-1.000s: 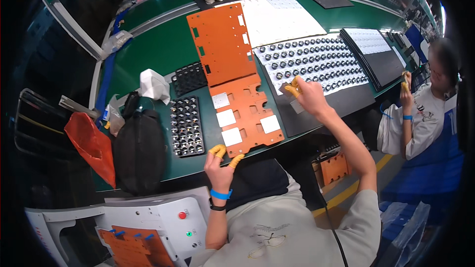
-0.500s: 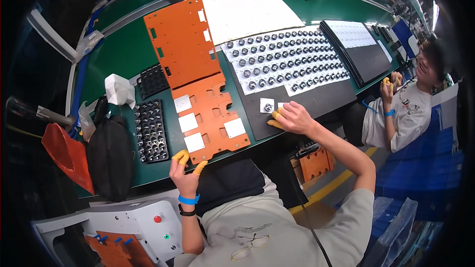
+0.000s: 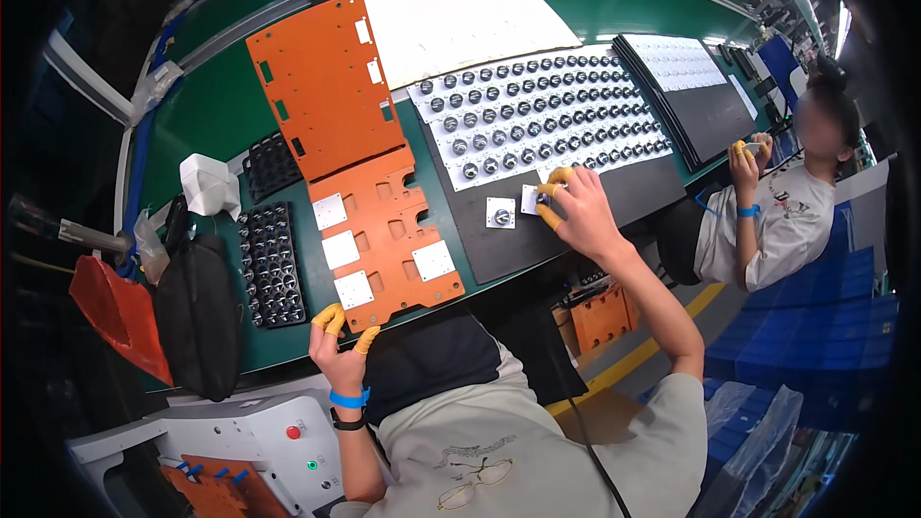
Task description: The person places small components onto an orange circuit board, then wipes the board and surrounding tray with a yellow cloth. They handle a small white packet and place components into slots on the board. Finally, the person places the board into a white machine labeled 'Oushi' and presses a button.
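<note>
My right hand [image 3: 583,214], yellow covers on its fingertips, is over a small white square plate [image 3: 529,198] on the black mat. Its thumb and fingers close round a small dark round part [image 3: 544,198] at that plate, mostly hidden by the fingers. Just to the left lies another white square plate [image 3: 500,213] with a black-and-silver round part on it. My left hand [image 3: 338,345], with fingertips also covered in yellow, is at the near left corner of an orange fixture [image 3: 391,227]. Its thumb and fingers are apart, holding nothing. Several white squares lie on the fixture.
Rows of round black parts on white plates [image 3: 537,115] cover the far mat. Left of the fixture stands a black tray [image 3: 271,264] of round parts. An orange lid [image 3: 326,86] joins the fixture's far side. A co-worker [image 3: 777,221] sits at right.
My right hand has moved from beside the left plate up and right to the second plate. The whole view has shifted slightly; my left hand stays by the fixture corner.
</note>
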The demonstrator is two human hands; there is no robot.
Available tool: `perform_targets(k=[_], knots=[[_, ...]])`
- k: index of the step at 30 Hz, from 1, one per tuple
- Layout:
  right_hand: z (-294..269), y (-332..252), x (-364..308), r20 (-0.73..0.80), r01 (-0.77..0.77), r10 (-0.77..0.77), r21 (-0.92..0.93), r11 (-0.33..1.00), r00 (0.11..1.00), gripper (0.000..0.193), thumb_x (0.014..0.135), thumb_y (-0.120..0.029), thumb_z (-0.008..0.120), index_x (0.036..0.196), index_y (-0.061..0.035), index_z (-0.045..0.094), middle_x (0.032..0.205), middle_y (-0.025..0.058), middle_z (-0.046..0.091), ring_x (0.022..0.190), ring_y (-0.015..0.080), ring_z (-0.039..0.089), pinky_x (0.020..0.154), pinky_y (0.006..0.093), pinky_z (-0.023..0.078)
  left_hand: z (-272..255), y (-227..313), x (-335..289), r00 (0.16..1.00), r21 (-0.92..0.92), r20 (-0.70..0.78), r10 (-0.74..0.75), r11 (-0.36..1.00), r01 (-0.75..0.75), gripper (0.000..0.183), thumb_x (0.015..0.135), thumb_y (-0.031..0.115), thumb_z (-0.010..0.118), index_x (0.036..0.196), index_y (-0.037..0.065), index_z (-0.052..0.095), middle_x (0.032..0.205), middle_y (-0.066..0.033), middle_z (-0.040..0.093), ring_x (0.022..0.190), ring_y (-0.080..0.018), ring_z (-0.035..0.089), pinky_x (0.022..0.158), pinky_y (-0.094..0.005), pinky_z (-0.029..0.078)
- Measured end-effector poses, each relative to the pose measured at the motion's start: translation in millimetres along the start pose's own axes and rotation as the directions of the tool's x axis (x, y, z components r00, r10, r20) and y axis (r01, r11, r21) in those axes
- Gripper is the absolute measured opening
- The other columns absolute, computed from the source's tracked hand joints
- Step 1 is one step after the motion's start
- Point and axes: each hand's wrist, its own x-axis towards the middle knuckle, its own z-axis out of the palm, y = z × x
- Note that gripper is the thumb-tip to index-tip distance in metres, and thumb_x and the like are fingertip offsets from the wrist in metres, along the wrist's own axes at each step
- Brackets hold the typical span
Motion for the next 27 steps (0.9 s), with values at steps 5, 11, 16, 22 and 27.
perform_targets(k=[5, 11, 16, 22, 27], knots=[[6, 14, 12, 0.075, -0.012, 0.016, -0.045, 0.999, 0.997, 0.025, 0.078, -0.011, 0.074, 0.103, -0.007, 0.069, 0.11, 0.0116, 0.059, 0.105, 0.0299, 0.054, 0.091, 0.0411, 0.042, 1, -3, 1, 1.0, 0.009, -0.006, 0.011, 1.0, -0.011, 0.059, 0.065, 0.031, 0.092, 0.106, -0.005, 0.069, 0.104, -0.0063, 0.064, 0.074, -0.0133, 0.052, 0.059, -0.0254, 0.04], [9, 20, 15, 0.081, -0.05, 0.055, -0.06, 0.997, 0.995, 0.027, 0.078, -0.011, 0.074, 0.105, -0.0071, 0.07, 0.112, 0.011, 0.059, 0.104, 0.0296, 0.054, 0.09, 0.0404, 0.043, 1, -3, 1, 0.999, 0.007, -0.013, 0.03, 1.0, -0.03, 0.06, 0.064, 0.031, 0.092, 0.106, -0.004, 0.069, 0.103, -0.0059, 0.064, 0.074, -0.0138, 0.053, 0.059, -0.026, 0.041], [13, 21, 16, 0.077, -0.07, 0.076, -0.07, 0.995, 0.994, 0.027, 0.078, -0.012, 0.074, 0.104, -0.0058, 0.07, 0.111, 0.0107, 0.06, 0.103, 0.0295, 0.054, 0.087, 0.04, 0.044, 2, -3, 0, 0.999, 0.005, -0.018, 0.027, 1.0, -0.027, 0.059, 0.064, 0.03, 0.092, 0.107, -0.003, 0.07, 0.104, -0.0065, 0.064, 0.076, -0.0151, 0.054, 0.061, -0.027, 0.042], [14, -11, 21, -0.049, -0.061, 0.063, 0.04, 0.997, 0.997, 0.024, 0.077, -0.018, 0.079, 0.092, -0.003, 0.069, 0.093, 0.0101, 0.06, 0.088, 0.0283, 0.057, 0.076, 0.0396, 0.045, 2, -4, -1, 0.999, 0.025, -0.024, 0.038, 0.999, -0.038, 0.057, 0.064, 0.031, 0.091, 0.106, -0.002, 0.07, 0.103, -0.0084, 0.064, 0.079, -0.0192, 0.057, 0.064, -0.03, 0.046], [25, -38, 17, 0.026, -0.031, 0.03, 0.035, 0.999, 0.999, 0.026, 0.072, -0.022, 0.081, 0.076, -0.0033, 0.064, 0.082, 0.0082, 0.057, 0.08, 0.0268, 0.056, 0.072, 0.0384, 0.044, 1, -3, 0, 1.0, 0.012, 0.0, -0.006, 1.0, 0.006, 0.057, 0.065, 0.034, 0.091, 0.103, -0.003, 0.07, 0.103, -0.0121, 0.065, 0.088, -0.0272, 0.064, 0.072, -0.0361, 0.054]])
